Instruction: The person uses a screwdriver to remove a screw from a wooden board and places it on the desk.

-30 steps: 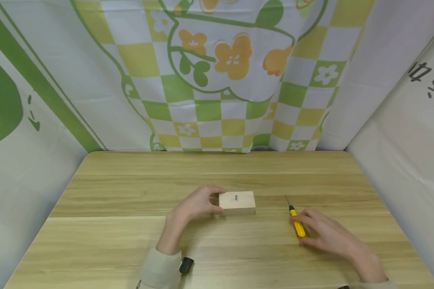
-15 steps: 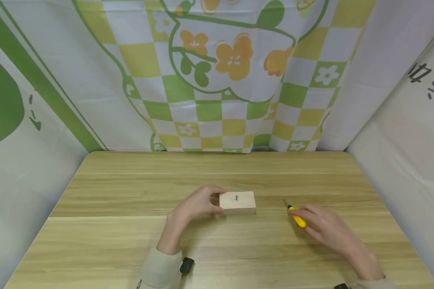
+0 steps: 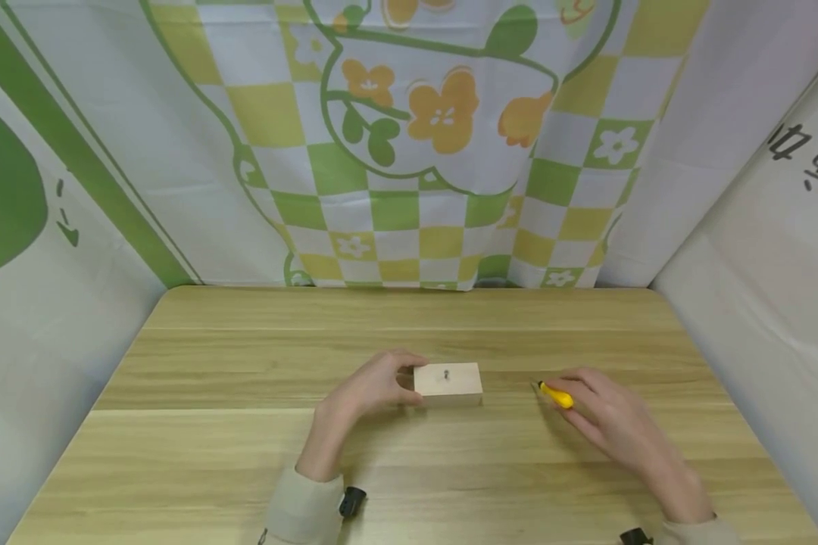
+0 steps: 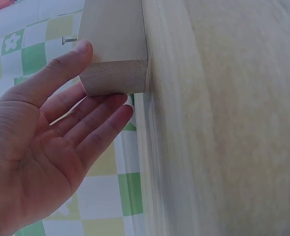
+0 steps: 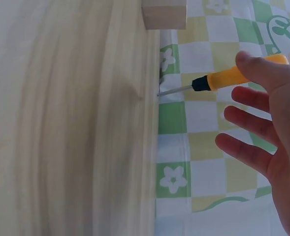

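Note:
A pale wooden block [image 3: 448, 384] lies on the table, and a screw [image 4: 69, 41] stands up from its top face. My left hand [image 3: 371, 384] holds the block's left end, thumb on the near side and fingers round the far side. To the right of the block, my right hand [image 3: 610, 416] pinches a yellow-handled screwdriver [image 5: 228, 77] between thumb and forefinger. The other fingers are spread apart from the handle in the right wrist view. Its thin metal shaft slants down, with the tip at or just above the tabletop; contact cannot be made out.
The wood-grain table [image 3: 245, 469] ends at a patterned curtain [image 3: 395, 212] at the back. White printed cloth walls [image 3: 763, 303] rise on both sides. A black wrist camera [image 3: 351, 501] sits by the left sleeve.
My right hand has lifted the yellow screwdriver from lying on the table and tilted its handle up, tip toward the block. My left hand and the block have stayed in place.

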`<state>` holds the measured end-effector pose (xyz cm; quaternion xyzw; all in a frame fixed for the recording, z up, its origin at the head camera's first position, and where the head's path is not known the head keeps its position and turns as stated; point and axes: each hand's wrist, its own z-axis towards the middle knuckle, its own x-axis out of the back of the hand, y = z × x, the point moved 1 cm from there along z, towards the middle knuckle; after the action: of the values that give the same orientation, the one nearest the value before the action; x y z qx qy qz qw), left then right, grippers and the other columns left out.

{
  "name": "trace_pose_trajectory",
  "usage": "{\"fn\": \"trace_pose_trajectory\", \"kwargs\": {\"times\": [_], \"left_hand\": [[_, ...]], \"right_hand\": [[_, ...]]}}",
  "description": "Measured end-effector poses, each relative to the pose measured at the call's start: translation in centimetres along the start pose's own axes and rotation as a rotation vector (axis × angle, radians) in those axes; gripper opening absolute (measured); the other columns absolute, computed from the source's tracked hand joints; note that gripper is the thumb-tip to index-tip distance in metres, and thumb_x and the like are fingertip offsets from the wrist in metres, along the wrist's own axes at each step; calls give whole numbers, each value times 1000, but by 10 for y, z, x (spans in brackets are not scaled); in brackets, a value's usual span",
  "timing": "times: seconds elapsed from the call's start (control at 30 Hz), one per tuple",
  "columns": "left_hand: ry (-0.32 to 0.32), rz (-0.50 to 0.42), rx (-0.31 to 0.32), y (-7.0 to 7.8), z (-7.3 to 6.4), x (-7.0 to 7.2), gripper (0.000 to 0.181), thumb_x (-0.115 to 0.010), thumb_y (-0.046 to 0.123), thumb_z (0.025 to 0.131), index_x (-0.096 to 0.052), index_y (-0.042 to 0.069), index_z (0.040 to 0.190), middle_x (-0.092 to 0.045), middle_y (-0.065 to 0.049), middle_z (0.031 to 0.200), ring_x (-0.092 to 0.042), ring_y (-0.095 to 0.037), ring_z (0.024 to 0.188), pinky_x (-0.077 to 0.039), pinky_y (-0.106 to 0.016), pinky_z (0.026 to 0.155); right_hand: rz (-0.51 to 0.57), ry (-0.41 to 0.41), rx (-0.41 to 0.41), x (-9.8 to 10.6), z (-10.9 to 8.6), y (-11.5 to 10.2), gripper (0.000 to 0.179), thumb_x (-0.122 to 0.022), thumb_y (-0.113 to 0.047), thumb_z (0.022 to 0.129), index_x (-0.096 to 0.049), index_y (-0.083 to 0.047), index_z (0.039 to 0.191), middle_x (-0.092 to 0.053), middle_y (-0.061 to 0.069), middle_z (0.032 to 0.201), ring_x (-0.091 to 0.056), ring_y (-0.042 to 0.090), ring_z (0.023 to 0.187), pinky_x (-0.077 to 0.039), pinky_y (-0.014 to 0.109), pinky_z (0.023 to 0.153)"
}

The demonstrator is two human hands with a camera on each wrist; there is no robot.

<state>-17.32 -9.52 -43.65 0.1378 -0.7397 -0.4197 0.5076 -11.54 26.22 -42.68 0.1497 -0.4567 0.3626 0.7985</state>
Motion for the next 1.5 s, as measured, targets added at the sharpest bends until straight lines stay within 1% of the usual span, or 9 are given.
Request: {"fn": "trace_pose_trajectory", "kwargs": {"times": [0.13, 0.27, 0.43, 0.57, 0.67, 1.0, 1.17, 1.27, 1.5], "left_hand": [[-2, 2, -4, 0, 0, -1, 64, -83, 18, 79, -59, 6, 137, -62, -12, 136, -58, -29, 125, -45, -48, 109], [-4, 4, -7, 0, -1, -1, 64, -83, 19, 80, -59, 6, 137, -61, -12, 136, -58, -29, 125, -45, -48, 109], [-6, -5, -5, -1, -2, -1, 64, -83, 20, 80, -59, 7, 137, -61, -12, 136, -58, -29, 125, -46, -47, 108], [-1, -13, 1, -1, -2, -1, 64, -84, 19, 79, -59, 6, 136, -62, -12, 135, -59, -29, 124, -47, -47, 108], [0, -13, 7, -1, -2, -1, 64, -84, 19, 79, -59, 7, 136, -62, -11, 135, -59, -28, 123, -47, -46, 108], [-4, -28, 33, 0, -2, -1, 64, -84, 21, 80, -58, 10, 138, -61, -9, 137, -59, -27, 124, -48, -46, 106], [-7, -31, 40, 1, -3, 1, 64, -83, 21, 81, -58, 11, 139, -60, -9, 138, -58, -27, 125, -47, -46, 107], [-12, -31, 36, 1, -4, 1, 63, -82, 21, 81, -58, 10, 139, -60, -9, 138, -58, -27, 125, -47, -46, 107], [-16, -22, 21, 0, -2, 1, 63, -82, 20, 81, -58, 9, 138, -61, -9, 137, -59, -27, 124, -48, -46, 107]], "right_hand": [[4, 22, -15, 1, 6, -4, 52, -39, -50, 104, -71, -12, 117, -70, 0, 111, -68, 18, 97, -59, 34, 76], [16, 45, -15, 1, 12, -7, 52, -40, -50, 103, -70, -10, 118, -72, 0, 105, -70, 19, 92, -60, 35, 73], [-2, 80, -11, 3, 21, -13, 53, -42, -50, 103, -68, -7, 121, -74, 3, 101, -71, 18, 83, -60, 31, 64], [-2, 140, 12, 3, 32, -17, 55, -44, -47, 103, -65, -1, 125, -75, 9, 98, -69, 16, 70, -57, 25, 58], [22, 180, 30, 4, 42, -21, 57, -46, -46, 103, -62, 2, 129, -75, 10, 94, -66, 14, 62, -56, 22, 54], [107, 209, 101, 2, 72, -34, 50, -50, -41, 103, -65, 1, 126, -75, 8, 95, -70, 16, 71, -56, 18, 60], [137, 273, 146, -1, 88, -38, 43, -55, -36, 102, -67, -1, 124, -75, 6, 92, -70, 14, 70, -56, 18, 59], [158, 295, 173, -2, 97, -41, 41, -57, -34, 101, -67, -1, 124, -75, 4, 90, -69, 13, 68, -56, 18, 58], [202, 243, 163, -4, 109, -47, 44, -55, -36, 101, -64, -1, 127, -74, 3, 90, -69, 12, 72, -56, 17, 59]]}}
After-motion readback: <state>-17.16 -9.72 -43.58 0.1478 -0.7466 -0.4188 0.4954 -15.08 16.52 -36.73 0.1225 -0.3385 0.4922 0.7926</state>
